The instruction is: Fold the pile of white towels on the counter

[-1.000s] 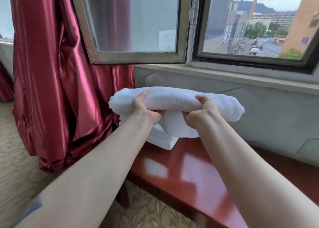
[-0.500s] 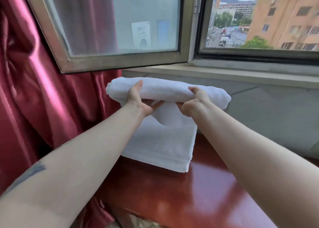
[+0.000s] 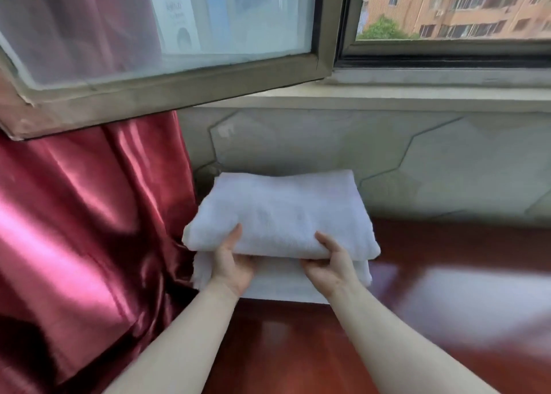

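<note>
A folded white towel (image 3: 283, 214) lies flat on top of another folded white towel (image 3: 280, 283), stacked on the red-brown wooden counter (image 3: 447, 304) against the wall. My left hand (image 3: 232, 262) grips the top towel's near edge at the left, thumb above and fingers underneath. My right hand (image 3: 331, 262) grips the same edge at the right in the same way. The fingers of both hands are hidden between the two towels.
A shiny red curtain (image 3: 89, 229) hangs at the left, touching the counter's end. An open window sash (image 3: 167, 83) juts out above the towels. A stone sill (image 3: 387, 95) and grey wall (image 3: 417, 170) stand behind the counter.
The towel I held rolled up in the air has come down and now lies flat on the lower towel. Both hands dropped with it and keep hold of its near edge.
</note>
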The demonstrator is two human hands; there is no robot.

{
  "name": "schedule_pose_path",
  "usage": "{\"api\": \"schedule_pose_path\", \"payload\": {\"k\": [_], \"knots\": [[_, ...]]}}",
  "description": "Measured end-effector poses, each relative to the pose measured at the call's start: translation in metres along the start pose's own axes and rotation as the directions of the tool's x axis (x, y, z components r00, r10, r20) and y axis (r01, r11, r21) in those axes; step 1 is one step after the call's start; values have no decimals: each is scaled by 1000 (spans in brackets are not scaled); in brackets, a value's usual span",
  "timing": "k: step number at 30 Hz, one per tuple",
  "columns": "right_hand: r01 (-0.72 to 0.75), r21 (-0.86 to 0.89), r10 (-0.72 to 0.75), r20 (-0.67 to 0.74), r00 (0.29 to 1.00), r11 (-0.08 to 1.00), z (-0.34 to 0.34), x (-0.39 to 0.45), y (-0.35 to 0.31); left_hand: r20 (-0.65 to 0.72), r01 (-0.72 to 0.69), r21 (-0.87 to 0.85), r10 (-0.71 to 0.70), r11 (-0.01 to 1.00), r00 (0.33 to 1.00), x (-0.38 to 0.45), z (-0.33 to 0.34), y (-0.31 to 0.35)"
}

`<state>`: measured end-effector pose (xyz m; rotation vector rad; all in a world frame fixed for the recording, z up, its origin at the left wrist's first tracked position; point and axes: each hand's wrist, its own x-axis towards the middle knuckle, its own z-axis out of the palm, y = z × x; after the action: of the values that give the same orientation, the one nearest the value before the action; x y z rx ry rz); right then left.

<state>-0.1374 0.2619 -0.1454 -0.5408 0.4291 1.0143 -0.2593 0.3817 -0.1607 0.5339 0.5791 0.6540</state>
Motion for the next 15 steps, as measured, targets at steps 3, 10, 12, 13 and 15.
{"api": "schedule_pose_path", "payload": {"k": [3, 10, 12, 13, 15], "knots": [[48, -65, -52, -52, 997, 997, -18, 2, 9, -37, -51, -17, 51, 999, 998, -5, -22, -4], [260, -197, -277, -66, 959, 945, -25, -1, 6, -30, -219, -76, 218, 973, 976, -2, -27, 26], [291, -273, -319, -61, 946, 917, -33, -5, 9, -20, -227, -41, 226, 973, 974, -3, -35, 24], [290, -300, -326, -75, 943, 909, -38, -5, 10, -31, -217, -37, 216, 975, 976, -4, -40, 22], [303, -307, -333, -51, 941, 902, -47, -10, 8, -41, -189, -61, 187, 980, 982, -7, -50, 23]]}}
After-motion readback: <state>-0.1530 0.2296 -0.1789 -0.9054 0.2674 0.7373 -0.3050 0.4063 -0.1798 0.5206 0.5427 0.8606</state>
